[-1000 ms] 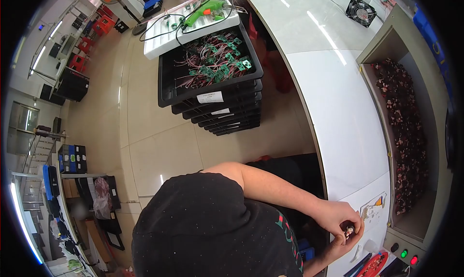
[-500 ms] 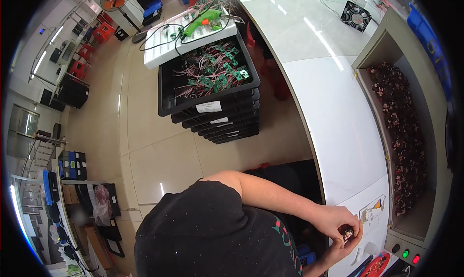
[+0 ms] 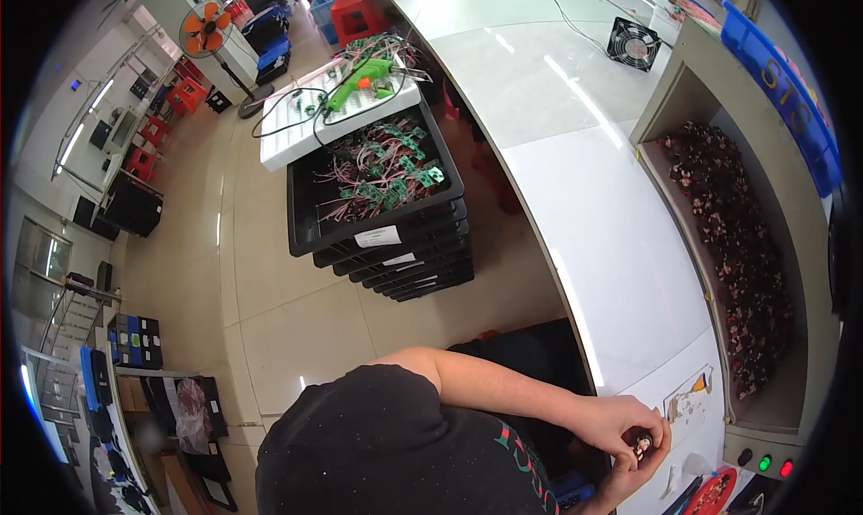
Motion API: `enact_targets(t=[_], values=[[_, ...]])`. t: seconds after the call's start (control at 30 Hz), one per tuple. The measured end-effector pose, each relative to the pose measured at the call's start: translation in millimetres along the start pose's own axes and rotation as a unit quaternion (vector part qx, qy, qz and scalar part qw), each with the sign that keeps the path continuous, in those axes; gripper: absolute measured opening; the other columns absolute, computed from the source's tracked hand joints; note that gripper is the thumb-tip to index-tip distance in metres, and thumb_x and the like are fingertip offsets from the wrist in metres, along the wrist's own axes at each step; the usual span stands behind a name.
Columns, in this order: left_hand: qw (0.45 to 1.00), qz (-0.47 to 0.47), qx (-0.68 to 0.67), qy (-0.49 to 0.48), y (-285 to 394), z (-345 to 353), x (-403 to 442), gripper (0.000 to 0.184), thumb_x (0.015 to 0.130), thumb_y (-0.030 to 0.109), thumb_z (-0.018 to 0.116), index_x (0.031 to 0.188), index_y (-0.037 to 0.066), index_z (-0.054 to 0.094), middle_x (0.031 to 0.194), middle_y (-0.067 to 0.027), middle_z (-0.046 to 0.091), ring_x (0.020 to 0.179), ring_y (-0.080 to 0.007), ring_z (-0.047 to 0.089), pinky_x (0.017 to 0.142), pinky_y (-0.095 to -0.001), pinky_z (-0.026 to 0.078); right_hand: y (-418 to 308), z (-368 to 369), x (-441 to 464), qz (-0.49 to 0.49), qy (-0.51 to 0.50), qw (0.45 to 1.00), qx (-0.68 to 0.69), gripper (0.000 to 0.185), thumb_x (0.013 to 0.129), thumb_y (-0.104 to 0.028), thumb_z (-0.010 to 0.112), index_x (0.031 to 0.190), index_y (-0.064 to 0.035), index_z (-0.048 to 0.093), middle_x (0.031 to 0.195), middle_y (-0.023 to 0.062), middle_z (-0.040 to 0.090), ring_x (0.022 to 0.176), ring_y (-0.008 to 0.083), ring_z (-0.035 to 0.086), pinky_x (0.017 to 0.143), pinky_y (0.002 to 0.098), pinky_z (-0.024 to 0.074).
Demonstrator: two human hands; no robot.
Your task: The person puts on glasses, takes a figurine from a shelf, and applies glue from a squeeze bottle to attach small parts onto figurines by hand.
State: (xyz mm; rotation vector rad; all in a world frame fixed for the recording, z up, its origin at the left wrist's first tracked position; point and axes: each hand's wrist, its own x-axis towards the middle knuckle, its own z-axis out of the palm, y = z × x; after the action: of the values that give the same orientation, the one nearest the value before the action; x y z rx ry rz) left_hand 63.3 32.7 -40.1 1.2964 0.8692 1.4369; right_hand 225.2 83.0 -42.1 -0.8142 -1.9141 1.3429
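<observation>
Near the table's lower right part, my left hand and my right hand meet with curled fingers around a small dark piece with pale and reddish parts. Its details are too small to make out. Just beyond the fingertips lies a white patch with grey-brown marks and an orange-yellow spot. Below and right of my hands, a red tray holds many small pieces. A small white object sits between the tray and my right hand.
Along the right stands a grey box full of dark small pieces, with lit green and red buttons. A blue bin and a black fan are near it. Stacked black crates with circuit boards, a white foam tray and green glue gun stand left.
The view has shifted, so the crates and table sit lower and further left in the picture. Both hands stay together around the small piece, with only slight finger movement.
</observation>
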Motion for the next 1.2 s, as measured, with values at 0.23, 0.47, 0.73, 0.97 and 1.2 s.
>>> enact_targets(t=[0.23, 0.47, 0.73, 0.97, 1.2], values=[[1.0, 0.001, 0.014, -0.005, 4.2, -2.2, -0.4, 0.037, 0.07, 0.013, 0.077, 0.1, 0.003, 0.058, 0.092, -0.0101, 0.061, 0.084, -0.022, 0.061, 0.074, -0.0319, 0.049, -0.3, -0.1, -0.3, 0.01, 0.001, 1.0, 0.004, 0.106, 0.068, -0.067, 0.071, 0.137, 0.0042, 0.033, 0.135, 0.02, 0.045, 0.122, 0.029, 0.047, 0.102, 0.038, 0.0402], [1.0, -0.016, -0.009, -0.011, 3.5, -1.3, 0.0, 0.037, 0.071, 0.013, 0.076, 0.1, 0.003, 0.058, 0.092, -0.0099, 0.061, 0.084, -0.0213, 0.062, 0.073, -0.0313, 0.05, -5.5, 3.4, -1.2, 0.016, 0.009, 1.0, 0.006, 0.106, 0.068, -0.067, 0.072, 0.136, 0.0042, 0.034, 0.136, 0.0205, 0.045, 0.121, 0.0288, 0.048, 0.101, 0.0377, 0.0408], [0.999, -0.037, -0.026, -0.019, 4.3, -2.2, 1.1, 0.036, 0.072, 0.011, 0.076, 0.101, 0.002, 0.058, 0.093, -0.0096, 0.061, 0.084, -0.0195, 0.062, 0.073, -0.0303, 0.05, -3.6, 2.7, -1.4, 0.017, 0.007, 1.0, 0.012, 0.107, 0.067, -0.067, 0.072, 0.137, 0.004, 0.033, 0.136, 0.0219, 0.044, 0.122, 0.0293, 0.047, 0.102, 0.0378, 0.0403], [0.999, -0.024, -0.011, -0.018, 4.8, -2.6, 1.2, 0.038, 0.072, 0.013, 0.077, 0.102, 0.002, 0.058, 0.095, -0.0098, 0.061, 0.088, -0.021, 0.061, 0.076, -0.0305, 0.049, -4.1, 4.9, -0.5, 0.029, 0.03, 0.998, 0.053, 0.108, 0.062, -0.062, 0.08, 0.135, 0.0036, 0.034, 0.133, 0.0171, 0.046, 0.119, 0.0265, 0.05, 0.1, 0.0365, 0.0421], [1.0, -0.011, -0.014, -0.015, 1.8, -1.8, 1.5, 0.037, 0.072, 0.015, 0.077, 0.101, 0.002, 0.058, 0.095, -0.01, 0.061, 0.088, -0.0223, 0.061, 0.077, -0.0318, 0.049, -5.8, 5.2, 1.2, 0.023, 0.024, 0.999, 0.038, 0.107, 0.064, -0.063, 0.078, 0.134, 0.0039, 0.035, 0.132, 0.0172, 0.047, 0.118, 0.0268, 0.05, 0.098, 0.0363, 0.0428]])
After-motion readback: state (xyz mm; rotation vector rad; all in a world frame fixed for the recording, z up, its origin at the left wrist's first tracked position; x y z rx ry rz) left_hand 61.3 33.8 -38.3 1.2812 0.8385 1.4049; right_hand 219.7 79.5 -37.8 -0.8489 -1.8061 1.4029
